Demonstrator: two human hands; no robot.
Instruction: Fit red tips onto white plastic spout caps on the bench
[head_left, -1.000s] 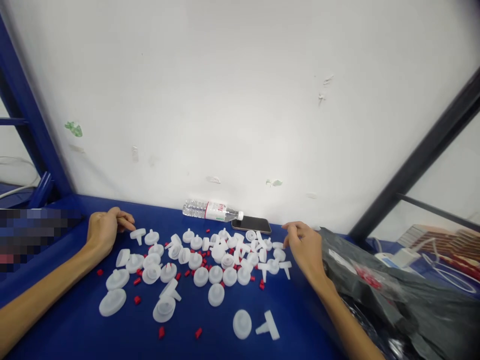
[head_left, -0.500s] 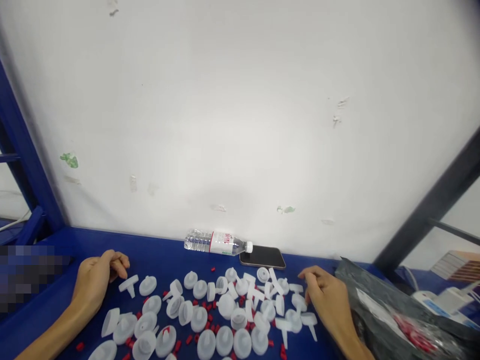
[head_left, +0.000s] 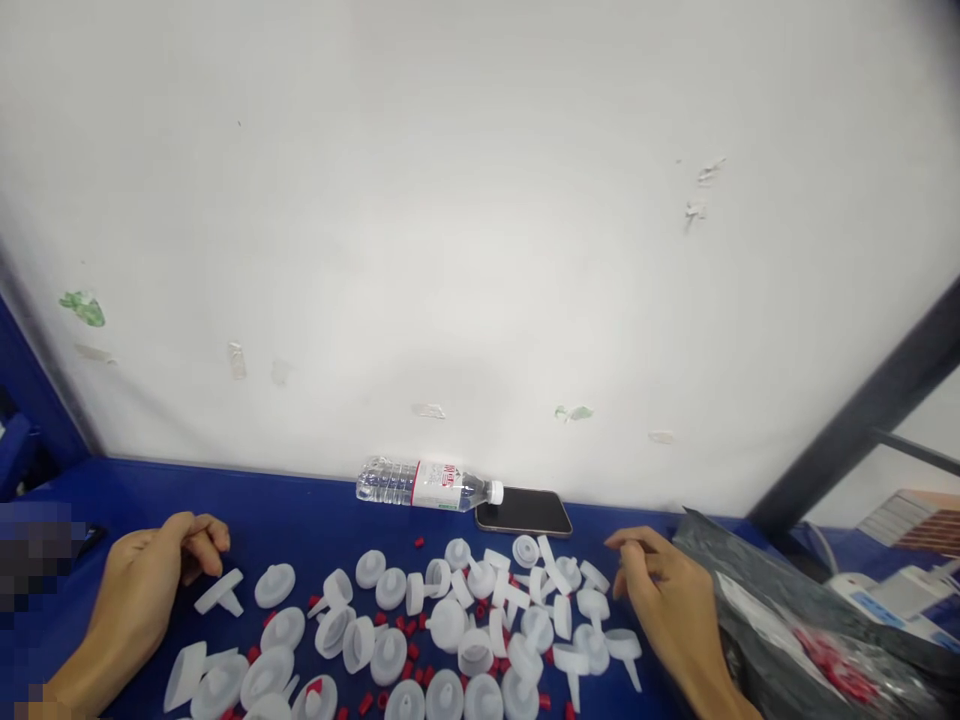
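Many white plastic nozzle caps lie scattered over the blue table, some upright, some on their sides. Small red tips are strewn among them. At the left of the pile rests my left hand, its fingers loosely bent and holding nothing. A white cap on its side is just beside those fingertips. My right hand lies at the pile's right side, index finger extended, the others partly hidden; no object shows in it. Closest to it are several caps, including a tilted one.
A clear water bottle lies at the back, its capped end against a dark phone. To the right is a grey plastic bag with red pieces in clear wrap. A white wall closes off the table's rear edge.
The camera view has shifted slightly, so the left-side things appear farther left and nearer caps lower. Both hands stay beside the pile, with nothing picked up or put down.
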